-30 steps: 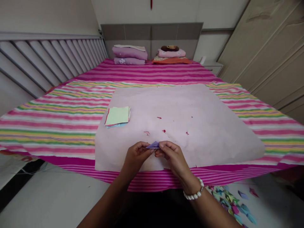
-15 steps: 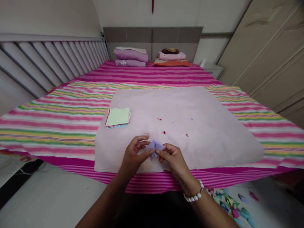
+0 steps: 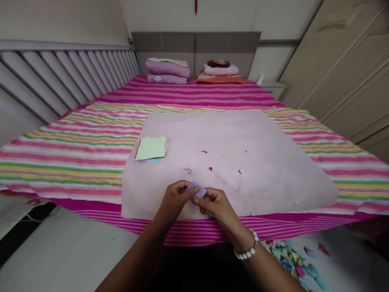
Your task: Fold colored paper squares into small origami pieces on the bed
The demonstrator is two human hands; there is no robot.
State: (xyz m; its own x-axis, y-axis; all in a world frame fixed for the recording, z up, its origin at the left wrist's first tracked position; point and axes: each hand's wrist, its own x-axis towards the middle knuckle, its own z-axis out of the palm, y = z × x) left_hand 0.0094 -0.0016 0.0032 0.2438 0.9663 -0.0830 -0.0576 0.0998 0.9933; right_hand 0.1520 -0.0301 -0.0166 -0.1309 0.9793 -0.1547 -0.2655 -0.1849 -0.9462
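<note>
A small folded purple origami paper (image 3: 199, 189) is held between both hands, just above the front part of the pale sheet (image 3: 273, 162). My left hand (image 3: 178, 198) grips its left side, thumb on top and fingers beneath. The thumb and fingers of my right hand (image 3: 216, 202) pinch its lower right edge; a white beaded bracelet (image 3: 246, 254) circles that wrist. Part of the paper is hidden behind the thumbs. Left of the hands, a stack of square coloured paper (image 3: 151, 149) lies on the sheet, with a light green piece uppermost.
Small red scraps (image 3: 210, 168) dot the sheet, which lies on a striped bedspread (image 3: 75, 150). On the floor at lower right is a pile of folded coloured papers (image 3: 291, 259). Folded purple bedding (image 3: 168, 69) sits by the headboard (image 3: 225, 42); a white railing (image 3: 67, 77) runs along the left.
The purple paper has gone from a spread, pointed shape to a flatter, diamond-like one. My left fingers, formerly raised apart, have closed onto it.
</note>
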